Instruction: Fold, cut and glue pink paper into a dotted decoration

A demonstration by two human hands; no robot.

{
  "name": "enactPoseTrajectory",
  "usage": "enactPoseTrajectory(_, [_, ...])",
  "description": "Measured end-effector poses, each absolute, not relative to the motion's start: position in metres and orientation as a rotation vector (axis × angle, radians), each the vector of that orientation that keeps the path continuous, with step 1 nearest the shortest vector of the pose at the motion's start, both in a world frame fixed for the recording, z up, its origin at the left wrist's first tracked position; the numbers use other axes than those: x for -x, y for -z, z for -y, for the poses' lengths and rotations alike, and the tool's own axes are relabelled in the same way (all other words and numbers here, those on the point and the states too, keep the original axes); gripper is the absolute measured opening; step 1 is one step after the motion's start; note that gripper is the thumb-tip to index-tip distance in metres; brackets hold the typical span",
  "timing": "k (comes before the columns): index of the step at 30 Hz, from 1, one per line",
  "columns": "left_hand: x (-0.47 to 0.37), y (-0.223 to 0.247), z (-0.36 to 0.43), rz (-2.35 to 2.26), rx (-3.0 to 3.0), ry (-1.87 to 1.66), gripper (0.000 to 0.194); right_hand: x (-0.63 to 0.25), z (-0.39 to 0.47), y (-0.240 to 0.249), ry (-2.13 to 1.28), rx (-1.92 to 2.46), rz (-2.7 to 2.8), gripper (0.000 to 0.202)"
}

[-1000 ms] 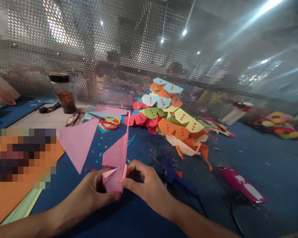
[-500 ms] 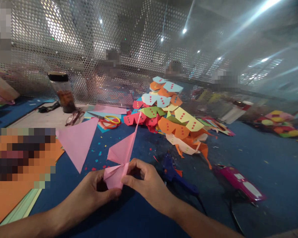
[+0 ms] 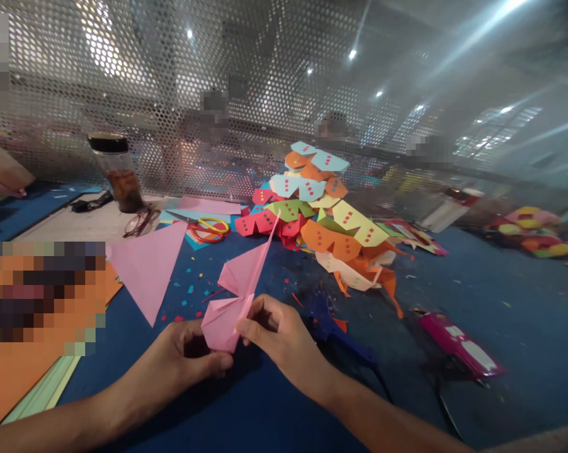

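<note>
A pink folded paper butterfly stands tilted above the blue table, with two wing-like lobes and a thin strip pointing up from its fold. My right hand pinches the fold near the lower lobe between thumb and fingers. My left hand curls around the lower lobe; its thumb lies along the bottom edge and its other fingers are partly hidden behind the paper. Left of it, a flat pink paper triangle lies on the table. Beyond is a pile of finished paper butterflies in several colours, dotted with small squares.
Scissors with yellow and red handles lie on paper sheets. A blue glue gun and a magenta case are at right. A bottle with dark liquid stands by eyeglasses. Orange sheets are at left.
The pink paper butterfly has shifted slightly right and up, tipping a little more to the right. My left thumb has slid off its lower face toward the bottom edge.
</note>
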State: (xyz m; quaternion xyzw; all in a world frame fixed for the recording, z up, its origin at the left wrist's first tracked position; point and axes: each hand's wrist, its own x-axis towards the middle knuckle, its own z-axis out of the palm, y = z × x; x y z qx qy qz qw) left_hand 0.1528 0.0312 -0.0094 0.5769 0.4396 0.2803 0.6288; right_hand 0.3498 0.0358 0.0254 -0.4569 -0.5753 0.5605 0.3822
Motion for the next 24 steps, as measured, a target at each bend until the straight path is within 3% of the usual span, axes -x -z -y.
enactPoseTrajectory(24, [-0.1498,0.0079,-0.0352,-1.012,-1.275,-0.717,0.047,-0.3489,-0.0336,-0.0228,-1.334,1.190,1.547,0.017])
